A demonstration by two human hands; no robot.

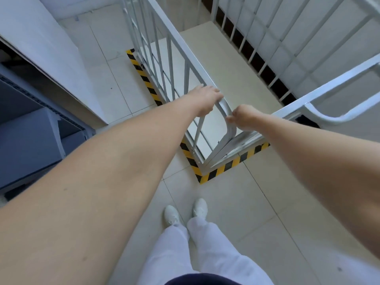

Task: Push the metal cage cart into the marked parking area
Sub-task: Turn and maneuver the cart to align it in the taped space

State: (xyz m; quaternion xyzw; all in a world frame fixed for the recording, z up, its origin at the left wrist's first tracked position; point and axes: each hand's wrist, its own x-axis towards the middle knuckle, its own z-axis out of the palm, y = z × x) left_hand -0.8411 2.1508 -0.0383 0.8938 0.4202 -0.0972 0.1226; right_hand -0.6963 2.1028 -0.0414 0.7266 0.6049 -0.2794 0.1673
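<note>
– Presently, where does the metal cage cart [231, 130] stand, and how is it held?

– Directly beneath both grips. Its base corner sits just inside the corner of the yellow-black floor tape [226, 167]. The left grip [205, 99] is curled over the top rail of the side panel. The right grip [244, 118], just beside it, is wrapped round the curved corner tube. Holding at the corner, in my judgement, gives steering control for squaring the base to the tape.

– What lies around, and what obstructs?

– A white rail [339, 82] with a looped handle runs off to the right of the right grip. Whether it belongs to this cart cannot be told. Any swing to that side risks contact. Grey shelving [26, 136] stands well to the left of the left grip, with tiled floor [257, 202] between. White shoes [185, 212] stand below the grips, apart from the tape.
</note>
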